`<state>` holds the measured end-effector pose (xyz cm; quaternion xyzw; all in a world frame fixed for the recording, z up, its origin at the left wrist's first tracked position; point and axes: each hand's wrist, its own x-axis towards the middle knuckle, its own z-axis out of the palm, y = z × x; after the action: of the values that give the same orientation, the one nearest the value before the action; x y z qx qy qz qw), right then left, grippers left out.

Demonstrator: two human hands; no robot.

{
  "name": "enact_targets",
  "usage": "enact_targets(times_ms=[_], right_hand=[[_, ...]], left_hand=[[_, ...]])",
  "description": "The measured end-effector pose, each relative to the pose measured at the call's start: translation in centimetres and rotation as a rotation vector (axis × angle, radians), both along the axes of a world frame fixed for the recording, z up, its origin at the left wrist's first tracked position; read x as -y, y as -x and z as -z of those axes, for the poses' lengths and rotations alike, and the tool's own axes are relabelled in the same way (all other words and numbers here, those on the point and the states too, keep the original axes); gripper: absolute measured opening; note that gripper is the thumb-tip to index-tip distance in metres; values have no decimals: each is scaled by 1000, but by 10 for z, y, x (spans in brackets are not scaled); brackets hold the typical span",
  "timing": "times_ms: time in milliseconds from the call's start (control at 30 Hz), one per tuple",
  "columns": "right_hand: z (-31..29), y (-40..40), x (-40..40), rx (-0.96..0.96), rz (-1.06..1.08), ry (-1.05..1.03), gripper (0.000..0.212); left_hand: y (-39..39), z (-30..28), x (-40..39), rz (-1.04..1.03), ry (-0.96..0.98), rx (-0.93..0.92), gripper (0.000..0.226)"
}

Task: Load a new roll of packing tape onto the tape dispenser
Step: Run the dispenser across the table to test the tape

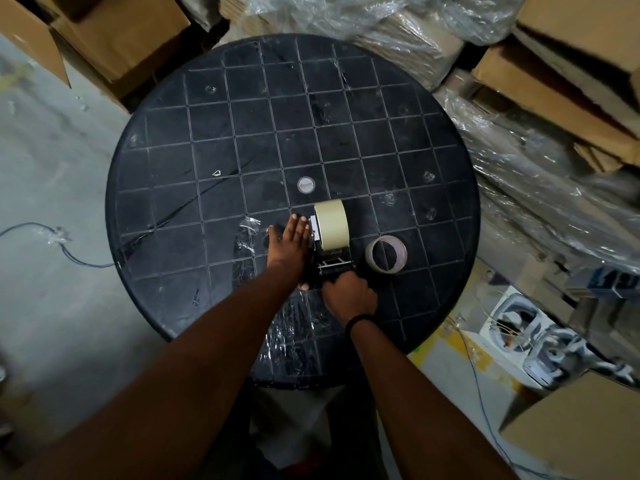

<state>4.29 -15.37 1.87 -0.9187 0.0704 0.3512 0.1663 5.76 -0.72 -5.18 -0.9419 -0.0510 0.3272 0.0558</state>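
The tape roll [330,221], pale cream and full, stands on edge at the far end of the black tape dispenser [330,263], and the whole thing stands on the round black table [242,133], near the person's side of the top. Left hand [291,242] is flat and wide open, fingers straight and together, palm pressed against the left side of the dispenser, fingertips reaching the roll's left face; it is pressing, not clasping. Right hand [349,294] sits just on the near side of the roll, curled into a tight fist over the dispenser's near end, fingers wrapped round the part below the roller; exactly what the fingers cover is hidden. A dark band [358,320] rings that wrist. Just to the right of the right hand, apart from the dispenser, an empty cardboard core [386,254] stands on the table. Crumpled clear film [294,327] lies beneath both wrists. Further out, cardboard boxes [114,32] and plastic-wrapped stacks [519,188] crowd the table's far and right sides.
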Motion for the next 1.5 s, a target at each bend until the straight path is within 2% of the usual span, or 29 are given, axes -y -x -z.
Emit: enact_targets(times_ms=[67, 200, 300, 433, 500, 633, 867, 1033, 1233, 1367, 1500], right_hand=[[-1, 4, 5, -15, -2, 20, 35], [-1, 15, 13, -45, -9, 63, 39], [-4, 13, 13, -60, 10, 67, 42], [-9, 11, 11, -67, 11, 71, 42], [-9, 12, 11, -59, -6, 79, 42], [-8, 14, 12, -68, -58, 86, 42], [-9, 23, 21, -108, -59, 79, 40], [-16, 43, 33, -134, -41, 91, 40], [-20, 66, 48, -172, -33, 102, 35], [-24, 60, 50, -185, 6, 79, 40], [-26, 57, 50, -180, 28, 72, 45]], left_hand=[[0, 1, -2, -11, 14, 5, 118], [3, -2, -5, -4, 24, -6, 143], [5, -1, -5, 3, 41, 8, 136], [9, 0, -5, 133, 65, 66, 111], [13, 0, -7, 171, 79, 57, 107], [17, 0, -3, 172, 51, 4, 135], [14, 3, 9, 100, 17, -48, 117], [14, -8, 10, 68, 64, -89, 139], [13, -10, 9, 43, 89, -78, 140], [17, -14, 11, 44, 114, -38, 130], [28, -17, 17, 203, 168, 9, 87]])
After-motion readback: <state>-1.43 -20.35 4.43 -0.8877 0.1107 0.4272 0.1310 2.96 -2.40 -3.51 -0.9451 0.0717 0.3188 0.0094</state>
